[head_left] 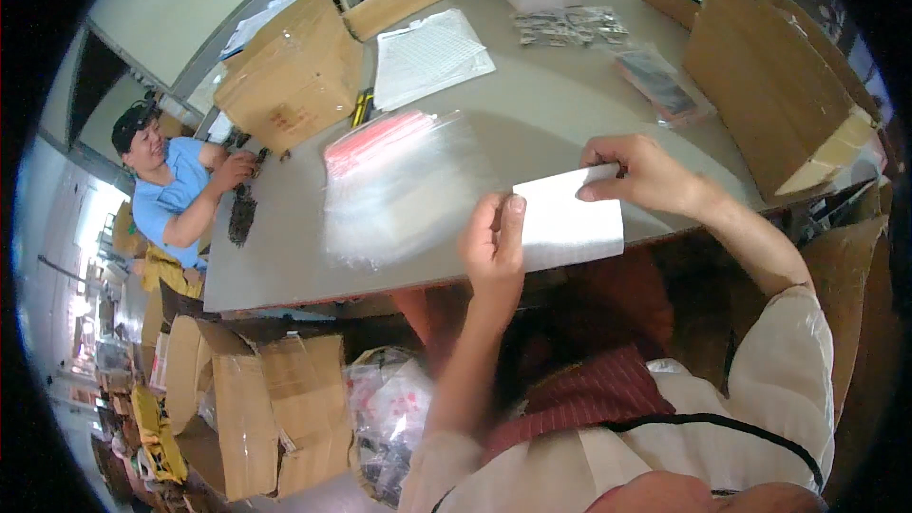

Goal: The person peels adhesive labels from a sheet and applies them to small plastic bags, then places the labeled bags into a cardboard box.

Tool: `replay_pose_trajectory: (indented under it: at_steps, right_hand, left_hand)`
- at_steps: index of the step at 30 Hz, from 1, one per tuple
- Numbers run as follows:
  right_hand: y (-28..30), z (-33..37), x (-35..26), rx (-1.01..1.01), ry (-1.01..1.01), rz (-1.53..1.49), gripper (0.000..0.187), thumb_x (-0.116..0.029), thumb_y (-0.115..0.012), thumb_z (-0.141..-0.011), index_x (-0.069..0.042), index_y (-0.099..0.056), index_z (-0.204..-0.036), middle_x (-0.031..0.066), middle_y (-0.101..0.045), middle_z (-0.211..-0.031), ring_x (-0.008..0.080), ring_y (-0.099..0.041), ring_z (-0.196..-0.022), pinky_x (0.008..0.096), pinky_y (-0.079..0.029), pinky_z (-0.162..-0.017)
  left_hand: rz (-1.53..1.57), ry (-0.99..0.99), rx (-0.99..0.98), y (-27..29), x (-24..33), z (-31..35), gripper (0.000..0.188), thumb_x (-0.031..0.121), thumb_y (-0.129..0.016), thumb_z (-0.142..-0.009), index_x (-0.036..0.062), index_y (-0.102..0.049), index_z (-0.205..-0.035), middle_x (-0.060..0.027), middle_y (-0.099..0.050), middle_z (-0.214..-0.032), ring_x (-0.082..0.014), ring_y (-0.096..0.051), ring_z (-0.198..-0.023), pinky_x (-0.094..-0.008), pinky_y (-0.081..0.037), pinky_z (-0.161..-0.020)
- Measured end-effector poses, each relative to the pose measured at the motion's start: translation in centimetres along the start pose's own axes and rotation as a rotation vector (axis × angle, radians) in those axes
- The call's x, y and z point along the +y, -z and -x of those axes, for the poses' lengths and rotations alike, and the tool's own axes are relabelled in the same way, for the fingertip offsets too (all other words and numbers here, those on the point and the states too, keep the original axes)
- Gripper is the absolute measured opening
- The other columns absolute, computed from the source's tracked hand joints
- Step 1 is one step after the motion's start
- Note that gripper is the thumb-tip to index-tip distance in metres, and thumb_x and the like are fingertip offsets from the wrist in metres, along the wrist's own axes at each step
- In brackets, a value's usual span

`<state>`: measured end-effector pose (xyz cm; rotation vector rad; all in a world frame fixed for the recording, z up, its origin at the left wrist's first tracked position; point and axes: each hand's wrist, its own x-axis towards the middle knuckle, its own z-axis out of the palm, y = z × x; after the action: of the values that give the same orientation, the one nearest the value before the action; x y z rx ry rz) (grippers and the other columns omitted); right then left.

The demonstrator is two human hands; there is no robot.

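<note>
Item: one white sheet (570,225), held up between the hands at the near edge of the counter (556,138).
Left hand (492,242): thumb and fingers pinching the sheet's left edge.
Right hand (646,176): thumb and fingers pinching its upper right corner.
Beyond the left hand, to its left: clear bags (404,195) with pink tops, lying flat; farther off, papers (427,62), a carton (299,76).
Beyond the right hand: a dark packet (662,87); well beyond, small packets (570,27); to its right, a box (760,71).
Step in hand, as judged: handling the sheet by its edges. Next move, as judged: calls for both pinches kept light and even, the sheet seeming thin and apt to bend.
</note>
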<state>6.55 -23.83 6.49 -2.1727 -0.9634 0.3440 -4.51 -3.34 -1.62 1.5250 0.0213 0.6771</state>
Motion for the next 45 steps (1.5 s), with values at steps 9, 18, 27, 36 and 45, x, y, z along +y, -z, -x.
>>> replay_pose_trajectory:
  at_steps: [9,18,27,36,45]
  right_hand:
    - [-3.8,-1.4,-1.8,-0.023,0.166,-0.438,0.021,-0.010,-0.078,-0.088,-0.002,-0.067,-0.104,0.0007,-0.067,-0.093,0.0080,-0.059,-0.091,0.0259,-0.047,-0.080]
    - [-7.5,-2.0,-2.7,0.011,0.217,-0.411,0.019,-0.005,-0.080,-0.086,-0.001,-0.070,-0.102,0.0013,-0.070,-0.092,0.0074,-0.061,-0.087,0.0254,-0.049,-0.076]
    - [-7.9,-3.6,-3.4,-0.132,0.343,-0.480,0.014,-0.010,-0.077,-0.091,0.000,-0.070,-0.099,0.0023,-0.071,-0.088,0.0067,-0.060,-0.081,0.0258,-0.048,-0.072]
    - [-9.1,-5.1,-3.8,-0.174,0.150,-0.578,0.016,-0.014,-0.072,-0.096,0.001,-0.071,-0.093,0.0012,-0.069,-0.080,0.0059,-0.057,-0.077,0.0264,-0.047,-0.068]
    - [-7.3,-7.2,-5.5,0.032,0.351,-0.185,0.023,0.002,-0.072,-0.087,-0.001,-0.062,-0.108,0.0072,-0.066,-0.097,0.0213,-0.067,-0.085,0.0356,-0.052,-0.079]
  left_hand:
    - [-0.004,0.281,-0.080,3.3,2.8,2.2,0.030,0.018,-0.077,-0.092,-0.0031,-0.068,-0.112,-0.0045,-0.072,-0.100,-0.0102,-0.063,-0.089,-0.0279,-0.052,-0.081]
    - [-0.118,0.326,-0.186,6.7,4.5,2.5,0.041,0.010,-0.078,-0.087,-0.0003,-0.061,-0.123,-0.0083,-0.068,-0.113,-0.0143,-0.063,-0.102,-0.0297,-0.052,-0.087]
    - [0.002,0.358,0.075,9.0,2.9,3.0,0.026,0.012,-0.077,-0.092,-0.0040,-0.073,-0.111,-0.0015,-0.072,-0.093,-0.0086,-0.061,-0.088,-0.0248,-0.050,-0.078]
    - [0.130,0.377,0.106,9.8,2.8,2.1,0.024,0.009,-0.077,-0.090,-0.0021,-0.073,-0.111,-0.0025,-0.072,-0.092,-0.0088,-0.063,-0.084,-0.0241,-0.051,-0.077]
    - [-0.212,0.195,0.109,10.2,2.3,0.0,0.017,0.012,-0.075,-0.092,0.0008,-0.074,-0.105,-0.0026,-0.073,-0.088,-0.0062,-0.061,-0.083,-0.0233,-0.050,-0.076]
